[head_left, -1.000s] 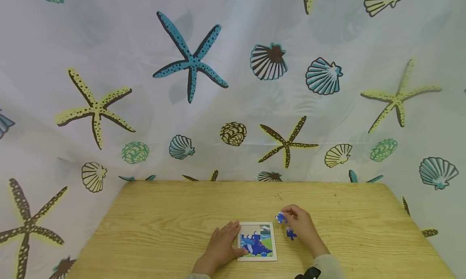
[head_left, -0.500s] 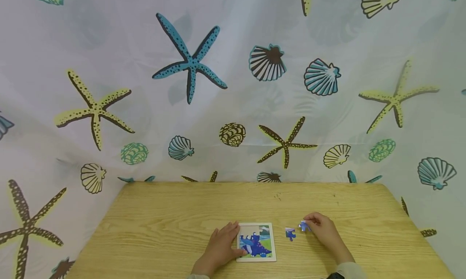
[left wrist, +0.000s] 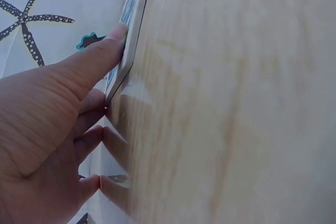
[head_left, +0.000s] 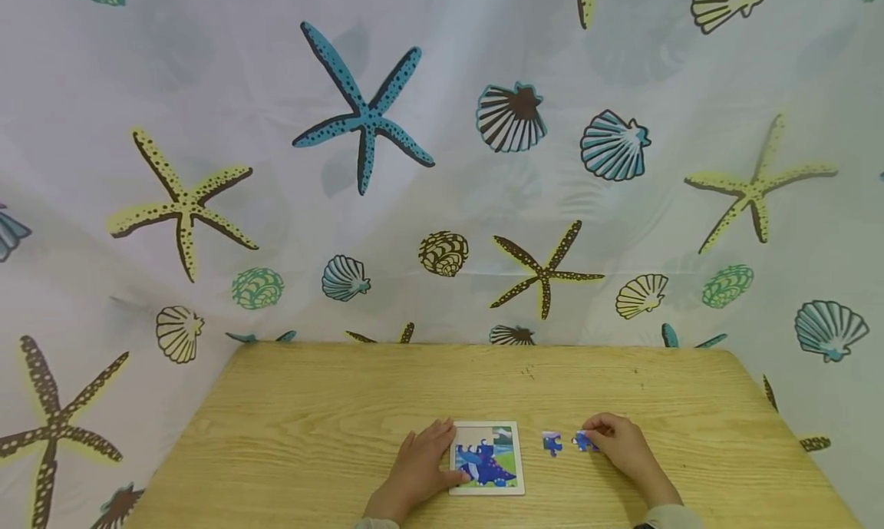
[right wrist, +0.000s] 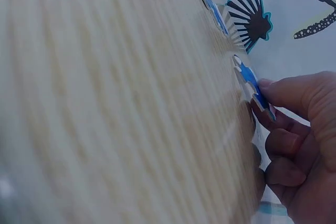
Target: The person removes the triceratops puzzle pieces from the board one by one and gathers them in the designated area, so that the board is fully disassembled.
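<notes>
A square puzzle board with a pale frame and a blue dinosaur picture lies on the table, bare backing showing at its upper left. My left hand rests at its left side, thumb on the picture and the other fingers along the edge, tips on the table. To the right, my right hand pinches a blue puzzle piece between thumb and index finger, low over the tabletop. Part of that piece hides behind the fingers. A second blue puzzle piece lies between the board and my right hand.
The wooden table stretches beyond both hands to a white curtain printed with starfish and shells. The curtain hangs along the table's back edge and both sides.
My right hand has carried its pinched piece rightward from above the loose piece, then slightly down toward me. My left hand and the board stay in place.
</notes>
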A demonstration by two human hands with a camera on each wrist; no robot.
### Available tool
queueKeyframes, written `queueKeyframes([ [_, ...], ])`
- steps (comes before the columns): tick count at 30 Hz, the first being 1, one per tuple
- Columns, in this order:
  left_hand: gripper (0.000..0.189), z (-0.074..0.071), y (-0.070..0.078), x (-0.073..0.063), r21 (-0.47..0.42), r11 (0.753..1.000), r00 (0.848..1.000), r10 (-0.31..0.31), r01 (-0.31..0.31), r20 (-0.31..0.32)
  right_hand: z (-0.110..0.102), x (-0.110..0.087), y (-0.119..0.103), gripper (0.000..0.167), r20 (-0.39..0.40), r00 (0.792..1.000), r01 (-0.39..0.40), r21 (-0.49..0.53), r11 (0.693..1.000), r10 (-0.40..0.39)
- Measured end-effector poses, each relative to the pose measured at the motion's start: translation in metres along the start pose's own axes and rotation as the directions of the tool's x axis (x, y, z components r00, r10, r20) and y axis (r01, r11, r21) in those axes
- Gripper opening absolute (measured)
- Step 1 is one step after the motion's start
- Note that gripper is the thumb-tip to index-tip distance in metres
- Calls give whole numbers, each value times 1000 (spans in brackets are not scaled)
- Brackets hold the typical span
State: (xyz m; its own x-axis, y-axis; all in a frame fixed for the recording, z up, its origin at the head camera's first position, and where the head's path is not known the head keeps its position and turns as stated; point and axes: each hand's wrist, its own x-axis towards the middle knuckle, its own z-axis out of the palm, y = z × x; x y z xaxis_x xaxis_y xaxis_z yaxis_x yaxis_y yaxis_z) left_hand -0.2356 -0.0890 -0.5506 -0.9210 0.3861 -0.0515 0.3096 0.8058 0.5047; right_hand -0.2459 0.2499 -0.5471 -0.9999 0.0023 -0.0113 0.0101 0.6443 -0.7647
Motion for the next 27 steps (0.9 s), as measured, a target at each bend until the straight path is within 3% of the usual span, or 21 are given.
queueKeyframes([
  [15,82,0,2,0,2,1000,1000,-1,1,-4,0,1,-1,6,-30,996,76,-122,990,-80],
  [27,81,-3,2,-1,-8,1000,1000,4,-4,1,3,2,4,7,-74,996,38,-84,996,-44],
])
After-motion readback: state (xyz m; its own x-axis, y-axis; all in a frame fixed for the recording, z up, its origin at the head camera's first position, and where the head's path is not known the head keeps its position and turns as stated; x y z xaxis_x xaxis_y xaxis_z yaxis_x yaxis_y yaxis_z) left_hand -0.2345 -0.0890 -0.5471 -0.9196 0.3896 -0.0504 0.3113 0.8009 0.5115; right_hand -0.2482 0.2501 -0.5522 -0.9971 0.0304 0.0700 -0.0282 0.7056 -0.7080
